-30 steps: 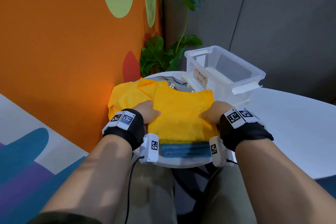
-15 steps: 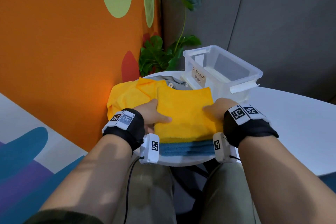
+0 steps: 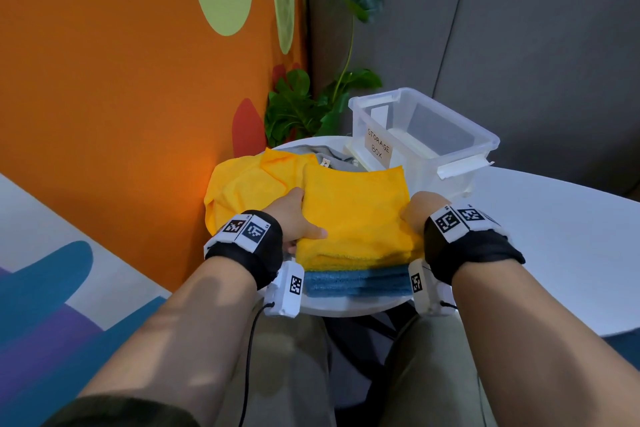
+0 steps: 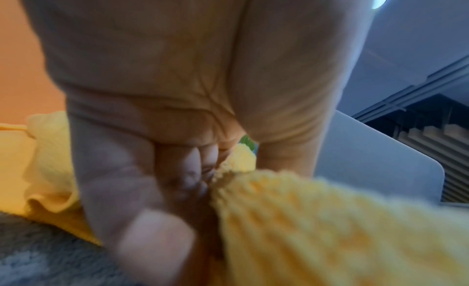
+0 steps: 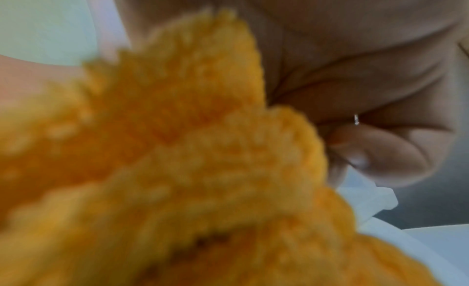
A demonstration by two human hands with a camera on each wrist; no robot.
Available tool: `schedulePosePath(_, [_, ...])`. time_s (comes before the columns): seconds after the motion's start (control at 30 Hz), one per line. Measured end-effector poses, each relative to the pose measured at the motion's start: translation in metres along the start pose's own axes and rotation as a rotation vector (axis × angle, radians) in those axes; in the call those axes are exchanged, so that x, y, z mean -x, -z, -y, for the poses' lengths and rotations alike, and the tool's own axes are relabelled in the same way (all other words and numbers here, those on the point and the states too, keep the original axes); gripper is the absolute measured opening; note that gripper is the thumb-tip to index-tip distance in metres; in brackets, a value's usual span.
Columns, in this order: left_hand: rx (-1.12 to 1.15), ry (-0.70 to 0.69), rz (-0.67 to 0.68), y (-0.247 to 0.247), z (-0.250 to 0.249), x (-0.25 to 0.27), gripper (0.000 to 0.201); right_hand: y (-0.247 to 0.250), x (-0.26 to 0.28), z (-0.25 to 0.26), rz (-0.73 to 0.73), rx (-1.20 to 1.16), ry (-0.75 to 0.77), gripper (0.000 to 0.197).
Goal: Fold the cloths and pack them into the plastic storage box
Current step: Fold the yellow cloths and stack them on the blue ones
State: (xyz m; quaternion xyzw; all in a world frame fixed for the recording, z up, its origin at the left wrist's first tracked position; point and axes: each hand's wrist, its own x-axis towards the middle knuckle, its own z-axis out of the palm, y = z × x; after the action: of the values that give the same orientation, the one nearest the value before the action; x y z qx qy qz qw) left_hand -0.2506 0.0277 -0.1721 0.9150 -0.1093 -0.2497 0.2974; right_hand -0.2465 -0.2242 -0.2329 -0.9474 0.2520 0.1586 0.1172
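A folded yellow cloth lies on top of a stack of folded blue cloths at the near edge of the white table. My left hand grips its left edge, thumb on top and fingers curled beneath. In the left wrist view the left hand pinches the yellow cloth. My right hand holds the right edge. In the right wrist view the right hand has its fingers curled round the yellow cloth. The clear plastic storage box, labelled, stands open just behind.
A second, loose yellow cloth lies to the left, with a grey cloth behind it. A leafy plant stands beyond the table, against the orange wall. My knees are under the table's near edge.
Both hands slid from resting on top of the yellow cloth out to its side edges and now grip them. The left thumb stays on top.
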Motion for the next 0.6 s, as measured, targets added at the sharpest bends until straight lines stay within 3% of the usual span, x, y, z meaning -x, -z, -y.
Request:
schedulePosePath(0.07, [0.014,0.016,-0.001,0.003,0.000,0.002,0.077,-0.003,-0.015,-0.004,-0.006,-0.021,-0.009,0.052])
schedulePosePath(0.17, [-0.015,-0.011,-0.073,0.015,-0.003,0.003,0.089,0.051,0.078,0.023,-0.078,-0.069,-0.081,0.035])
schedulePosePath(0.23, [-0.131,-0.077,-0.135,0.024,-0.006,0.005,0.098,0.074,0.096,0.030,-0.240,-0.102,-0.126,0.028])
schedulePosePath(0.33, [-0.335,-0.157,-0.094,0.030,-0.011,0.010,0.103,0.080,0.104,0.041,-0.363,-0.198,-0.023,0.031])
schedulePosePath(0.47, [-0.597,-0.157,0.058,0.017,-0.016,0.010,0.104,0.069,0.124,0.060,-0.235,-0.033,0.166,0.054])
schedulePosePath(0.6, [-0.717,-0.150,0.081,-0.005,-0.011,-0.002,0.105,0.018,0.122,0.066,-0.011,0.118,0.229,0.094])
